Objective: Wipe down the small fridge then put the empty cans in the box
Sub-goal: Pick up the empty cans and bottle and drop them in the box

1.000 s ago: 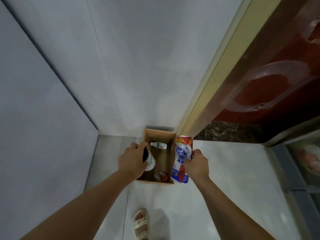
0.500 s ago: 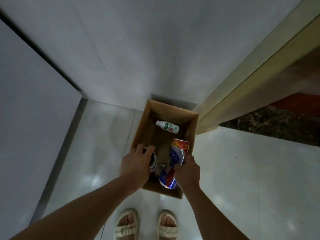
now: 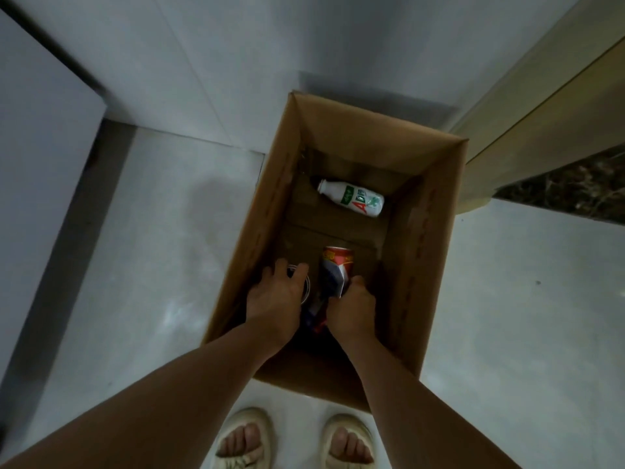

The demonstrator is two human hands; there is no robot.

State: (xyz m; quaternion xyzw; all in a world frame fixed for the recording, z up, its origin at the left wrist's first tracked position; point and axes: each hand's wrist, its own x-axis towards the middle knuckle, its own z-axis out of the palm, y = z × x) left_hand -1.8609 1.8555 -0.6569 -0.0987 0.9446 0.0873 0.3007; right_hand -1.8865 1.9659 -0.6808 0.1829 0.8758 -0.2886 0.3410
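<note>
Far left of the frame I see a pale grey panel [image 3: 40, 170] with a dark edge running down beside the glossy light floor [image 3: 152, 265]. Moving right along the bottom, my left forearm reaches up into the tall open brown cardboard box [image 3: 263, 211] at centre. My left hand [image 3: 275, 299] is down inside it, fingers curled over the top of a dark can with a silvery rim [image 3: 306, 291] (mostly hidden under the hand, so I cannot tell its label). Just right of that, touching or nearly so, my right hand [image 3: 351, 308] is wrapped round the lower part of a dented red, white and blue drink can [image 3: 334, 272], whose red top end points toward the upper part of the frame. Both cans are inside the box, in its nearer half, low between the walls; whether they rest on the bottom I cannot tell. Under my hands something red and blue shows in the shadow, too dark to identify. Farther up, at the far end of the box floor, a small white plastic bottle with green and red print [image 3: 351, 198] lies on its side. At the bottom centre, two feet in cream sandals [image 3: 243, 441] stand just below the box. On the right, a beige door frame [image 3: 541, 106] slants across the upper corner.
</note>
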